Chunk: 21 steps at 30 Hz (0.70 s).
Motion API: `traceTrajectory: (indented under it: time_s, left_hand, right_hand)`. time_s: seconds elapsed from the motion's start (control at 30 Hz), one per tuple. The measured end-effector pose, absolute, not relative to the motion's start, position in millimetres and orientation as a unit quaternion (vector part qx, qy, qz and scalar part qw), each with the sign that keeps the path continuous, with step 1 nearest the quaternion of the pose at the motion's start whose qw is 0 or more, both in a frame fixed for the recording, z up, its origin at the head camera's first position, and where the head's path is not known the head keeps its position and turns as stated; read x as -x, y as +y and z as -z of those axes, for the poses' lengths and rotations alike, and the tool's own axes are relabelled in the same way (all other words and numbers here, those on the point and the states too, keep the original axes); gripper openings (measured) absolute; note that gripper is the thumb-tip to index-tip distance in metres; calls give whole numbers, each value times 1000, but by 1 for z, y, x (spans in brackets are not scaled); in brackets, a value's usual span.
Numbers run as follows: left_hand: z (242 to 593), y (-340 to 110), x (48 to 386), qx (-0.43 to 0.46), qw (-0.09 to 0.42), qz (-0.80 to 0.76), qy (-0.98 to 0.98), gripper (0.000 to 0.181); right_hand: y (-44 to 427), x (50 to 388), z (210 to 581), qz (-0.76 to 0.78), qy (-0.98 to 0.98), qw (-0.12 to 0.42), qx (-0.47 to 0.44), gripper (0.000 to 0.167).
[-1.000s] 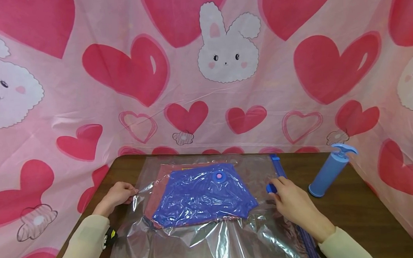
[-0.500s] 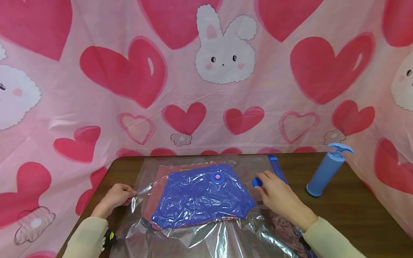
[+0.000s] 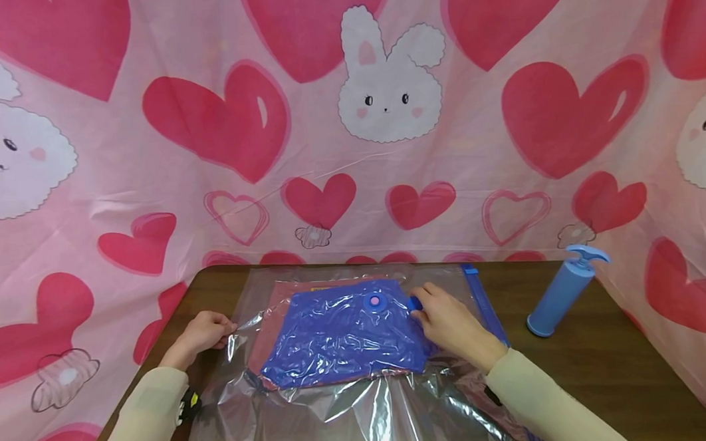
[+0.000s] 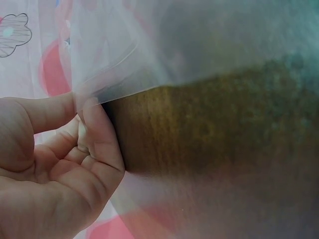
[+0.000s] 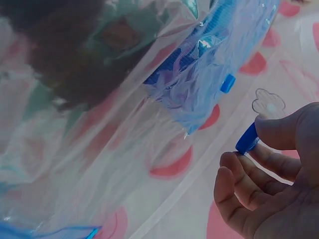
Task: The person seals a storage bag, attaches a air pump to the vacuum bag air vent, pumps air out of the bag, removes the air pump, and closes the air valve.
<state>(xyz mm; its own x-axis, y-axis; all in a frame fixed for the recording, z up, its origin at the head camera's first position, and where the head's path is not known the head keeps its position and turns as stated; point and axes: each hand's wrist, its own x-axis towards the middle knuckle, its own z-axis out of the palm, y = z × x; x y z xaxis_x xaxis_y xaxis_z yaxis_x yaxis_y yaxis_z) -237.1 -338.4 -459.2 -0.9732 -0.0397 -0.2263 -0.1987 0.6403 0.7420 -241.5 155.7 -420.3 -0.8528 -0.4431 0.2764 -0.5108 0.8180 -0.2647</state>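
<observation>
A clear plastic vacuum storage bag (image 3: 315, 415) lies on the table with folded blue fabric (image 3: 341, 344) and reddish fabric (image 3: 265, 331) inside. On its upper face sits a round blue valve (image 3: 374, 302) with a pink centre. My left hand (image 3: 205, 330) pinches the bag's left edge between thumb and forefinger; the left wrist view shows the film (image 4: 119, 79) in that pinch. Between thumb and fingers, my right hand (image 3: 451, 322) holds a small blue valve cap (image 5: 246, 138). The cap is just right of the valve, apart from it, above the bag.
A blue hand pump (image 3: 561, 297) stands tilted on the right of the brown table (image 3: 612, 373). Along the bag's right side runs a blue zip strip (image 3: 486, 307) with a slider (image 5: 228, 83). A pink heart-patterned cloth (image 3: 337, 155) hangs behind and at both sides.
My right hand has moved left with the valve cap, from near the zip strip to beside the valve. The left hand stays at the bag's edge.
</observation>
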Motion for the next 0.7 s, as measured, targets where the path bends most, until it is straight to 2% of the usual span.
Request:
traceTrajectory:
  time_s: [0.23,0.7]
  left_hand:
    - [459,-338,238,64,92,-420,901,19]
    - [461,-338,237,63,88,-422,900,19]
  right_hand:
    - [141,255,428,-158,-945,107,-265,39]
    - [116,272,434,-140,-952,62,-267,37]
